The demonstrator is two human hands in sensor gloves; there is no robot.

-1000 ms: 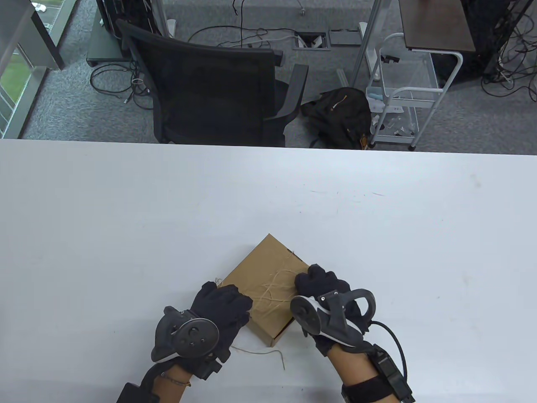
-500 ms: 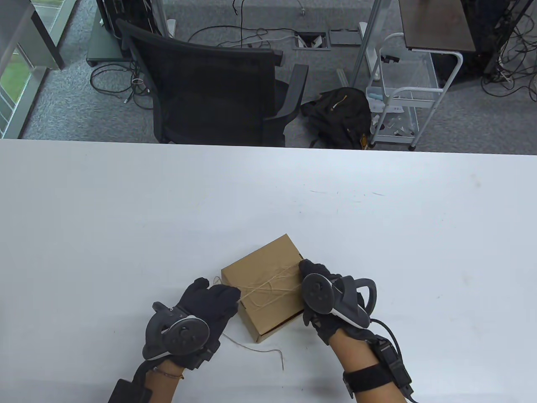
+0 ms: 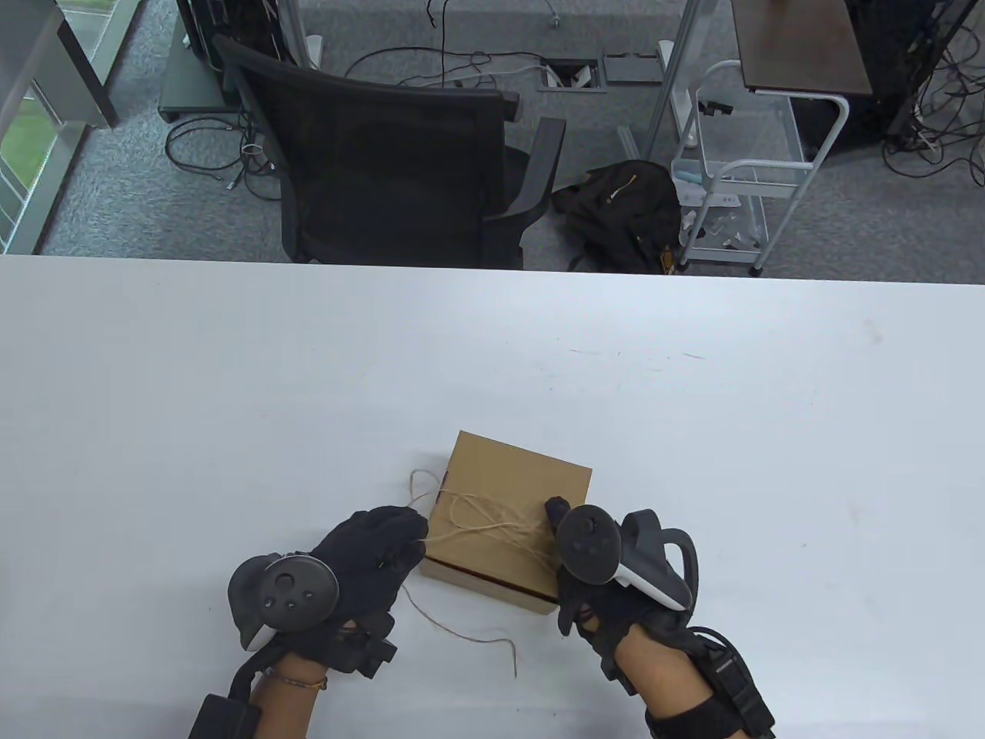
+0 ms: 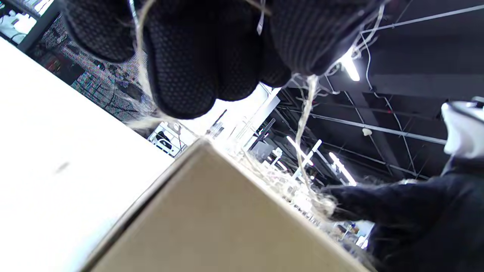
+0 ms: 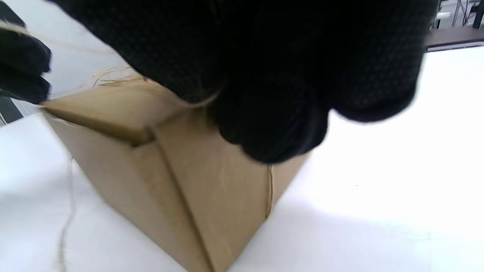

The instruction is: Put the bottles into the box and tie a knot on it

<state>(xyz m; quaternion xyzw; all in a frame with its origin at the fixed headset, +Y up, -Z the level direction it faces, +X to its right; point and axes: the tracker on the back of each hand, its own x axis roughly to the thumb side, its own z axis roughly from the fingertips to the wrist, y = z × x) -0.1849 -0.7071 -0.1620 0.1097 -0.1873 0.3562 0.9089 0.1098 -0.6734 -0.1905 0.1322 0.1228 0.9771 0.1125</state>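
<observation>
A closed brown cardboard box [image 3: 523, 481] stands on the white table [image 3: 231, 385] near the front edge. No bottles show. Pale twine [image 3: 485, 528] runs across its lid, and a loose tail [image 3: 462, 633] trails onto the table in front. My left hand [image 3: 404, 533] sits at the box's left edge, its fingers [image 4: 189, 68] curled with twine strands [image 4: 304, 124] running between them. My right hand [image 3: 557, 511] is at the lid's right edge, its fingers [image 5: 272, 94] curled over the box [image 5: 181, 170] where the twine ends. One strand [image 5: 269, 190] runs down the box's side.
Behind the table's far edge are a black office chair [image 3: 400, 154], a dark bag [image 3: 623, 212] on the floor and a white wire cart [image 3: 735, 169]. Cables lie on the carpet.
The box has turned clockwise on the table and shifted slightly right. My left hand has drawn back to the left with the twine, which now lies stretched across the lid.
</observation>
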